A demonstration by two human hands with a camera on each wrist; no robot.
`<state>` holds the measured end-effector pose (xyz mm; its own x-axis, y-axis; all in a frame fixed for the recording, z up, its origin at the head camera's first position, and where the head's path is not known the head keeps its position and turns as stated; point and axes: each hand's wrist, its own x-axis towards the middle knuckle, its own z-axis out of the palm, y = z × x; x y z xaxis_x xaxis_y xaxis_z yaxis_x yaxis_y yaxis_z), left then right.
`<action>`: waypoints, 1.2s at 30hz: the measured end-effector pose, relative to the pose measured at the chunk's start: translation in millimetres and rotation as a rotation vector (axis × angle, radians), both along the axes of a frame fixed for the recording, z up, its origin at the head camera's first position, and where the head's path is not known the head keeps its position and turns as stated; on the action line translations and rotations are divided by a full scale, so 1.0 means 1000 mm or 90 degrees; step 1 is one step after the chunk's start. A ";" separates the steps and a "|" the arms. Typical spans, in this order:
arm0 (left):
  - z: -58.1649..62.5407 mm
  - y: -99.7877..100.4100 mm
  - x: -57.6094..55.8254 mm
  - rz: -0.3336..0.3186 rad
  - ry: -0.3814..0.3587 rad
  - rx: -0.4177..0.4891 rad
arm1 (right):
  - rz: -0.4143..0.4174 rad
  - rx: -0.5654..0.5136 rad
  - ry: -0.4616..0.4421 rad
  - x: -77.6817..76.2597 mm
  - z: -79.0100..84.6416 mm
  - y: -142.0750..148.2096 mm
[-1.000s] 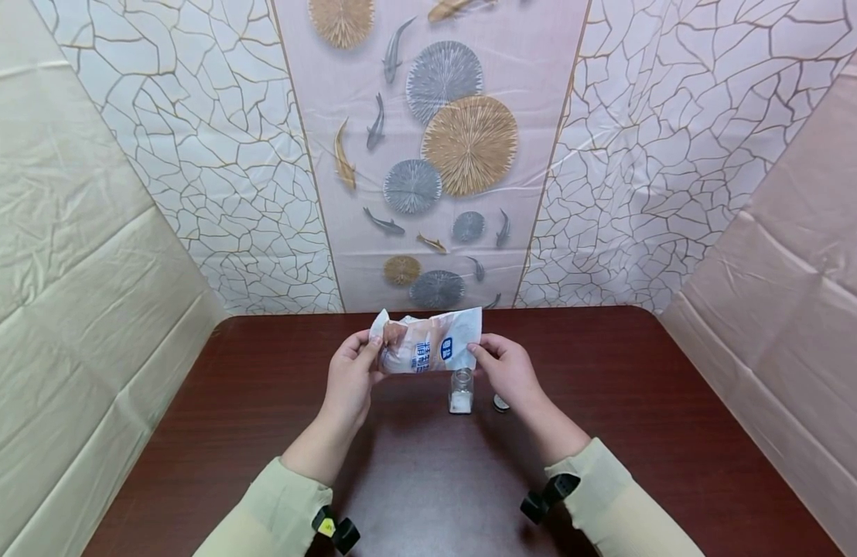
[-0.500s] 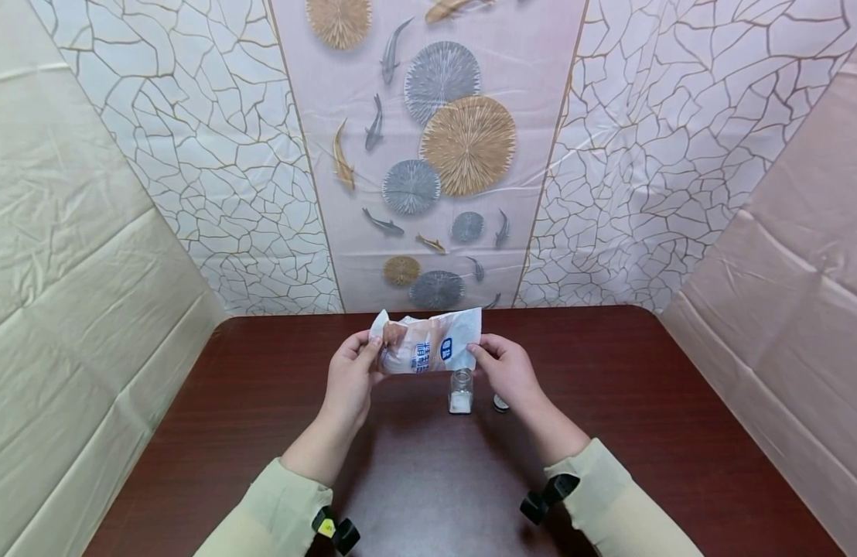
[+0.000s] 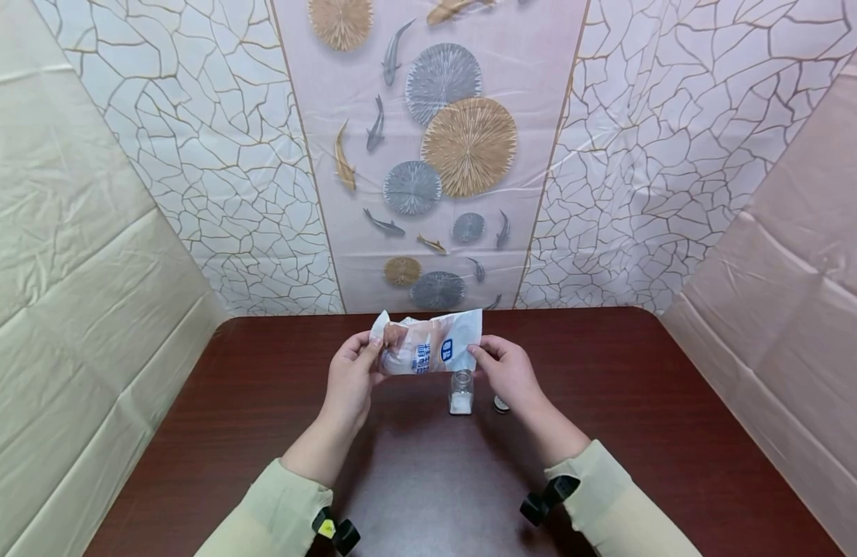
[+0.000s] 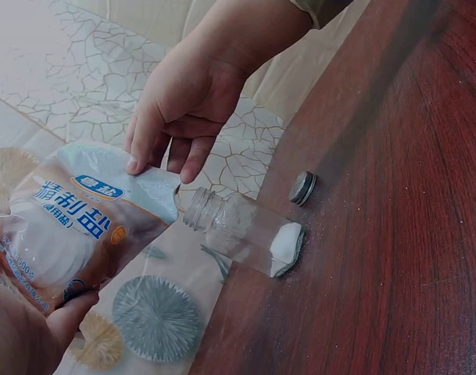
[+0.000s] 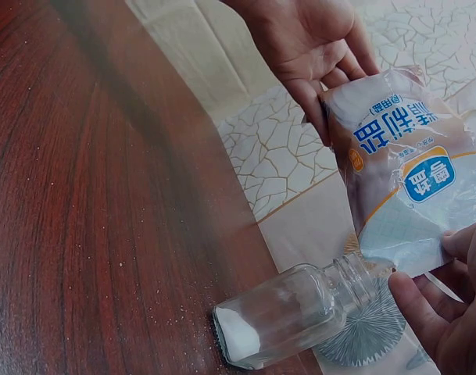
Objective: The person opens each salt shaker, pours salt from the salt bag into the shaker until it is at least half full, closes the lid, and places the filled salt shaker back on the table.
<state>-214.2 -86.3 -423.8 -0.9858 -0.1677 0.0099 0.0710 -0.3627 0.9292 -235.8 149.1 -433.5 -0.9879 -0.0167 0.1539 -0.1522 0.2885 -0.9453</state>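
Between both hands a bag of salt [image 3: 428, 344] is held sideways above the table, its corner at the mouth of a small glass jar [image 3: 461, 396]. My left hand [image 3: 350, 379] grips the bag's full end, thumb on the front. The right hand [image 3: 508, 371] pinches the opposite end near the corner, as the left wrist view shows. White salt [image 5: 239, 334] covers the bottom of the upright jar. Whether grains are falling from the bag cannot be made out.
A round jar lid [image 4: 303, 188] lies on the dark red table [image 3: 261, 433] just right of the jar. Fine white grains are scattered on the wood around the jar. A patterned cloth [image 3: 414, 155] hangs behind the table.
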 end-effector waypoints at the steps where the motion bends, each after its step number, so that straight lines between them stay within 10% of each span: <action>1: 0.000 0.000 0.000 0.000 0.000 -0.001 | -0.001 0.001 0.000 0.000 0.000 0.000; 36: 0.002 0.000 0.003 -0.006 0.008 -0.009 | -0.006 0.004 0.001 0.000 -0.001 -0.001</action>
<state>-211.1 -86.7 -421.7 -0.9871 -0.1582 0.0248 0.0797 -0.3507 0.9331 -235.4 148.2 -434.5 -0.9878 -0.0086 0.1557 -0.1513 0.2956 -0.9433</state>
